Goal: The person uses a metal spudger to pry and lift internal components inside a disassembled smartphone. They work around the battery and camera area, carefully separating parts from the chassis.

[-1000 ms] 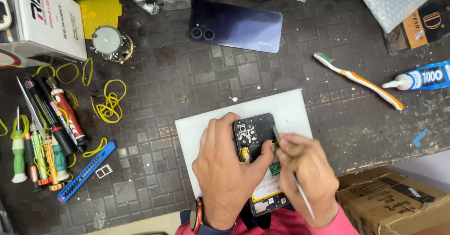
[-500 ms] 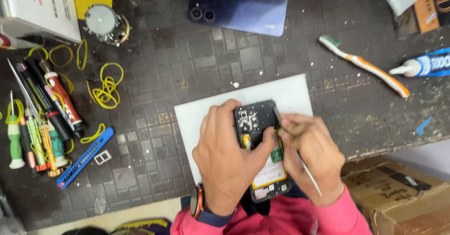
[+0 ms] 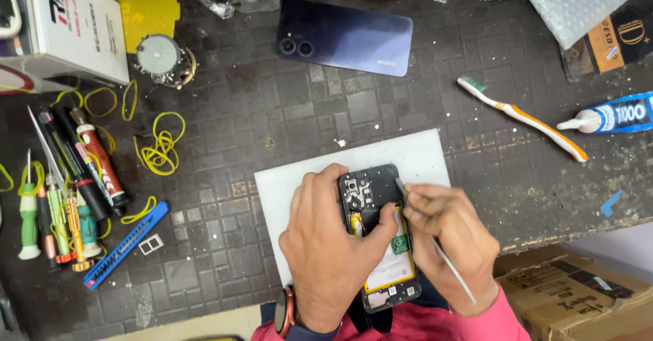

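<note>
Your left hand clamps the opened phone by its edges over the white mat; your right hand pinches a thin metal tool. Light, rigid, fragile inside: grip the frame only

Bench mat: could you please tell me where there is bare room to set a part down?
Bare mat lies between the rubber bands, blue phone back and white board; another patch between board and toothbrush. The left edge is crowded with screwdrivers; both hands cover the board's front.
</note>
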